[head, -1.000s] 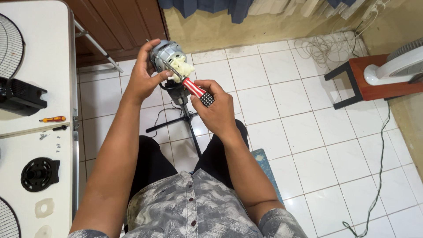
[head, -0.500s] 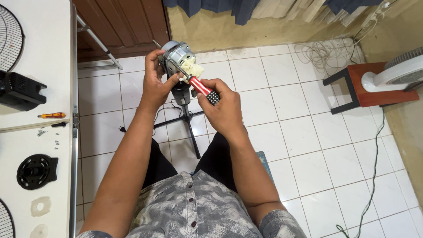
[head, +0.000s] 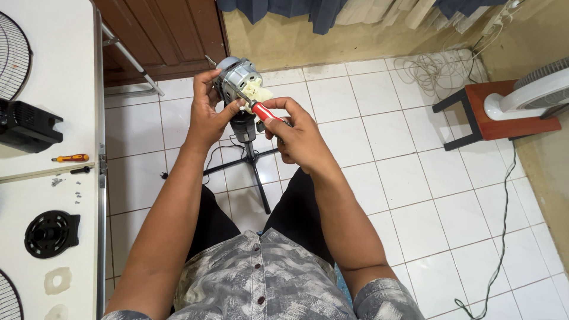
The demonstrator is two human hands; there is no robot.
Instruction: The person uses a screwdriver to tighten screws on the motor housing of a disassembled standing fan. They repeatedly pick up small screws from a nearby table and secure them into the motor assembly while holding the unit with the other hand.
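My left hand [head: 207, 112] grips a round metal fan motor [head: 238, 77] with a cream plastic gearbox [head: 259, 93] on its side, held up over the floor. My right hand [head: 299, 133] holds a red-handled screwdriver [head: 264, 111] whose tip is set into the motor next to the gearbox. Below the motor stands the black fan stand [head: 249, 142] with its cross feet on the white tiles.
A white table [head: 53, 178] at left carries a fan grille [head: 15, 56], a black housing [head: 26, 125], an orange screwdriver [head: 70, 158], loose screws [head: 65, 184] and a black round part [head: 50, 232]. A white fan [head: 530, 95] rests on a red stool [head: 495, 118] at right; cables [head: 504, 195] trail across the floor.
Both hands and the motor have shifted a little up and to the left in view. The screwdriver stays on the motor; its handle now sits deeper in my right hand.
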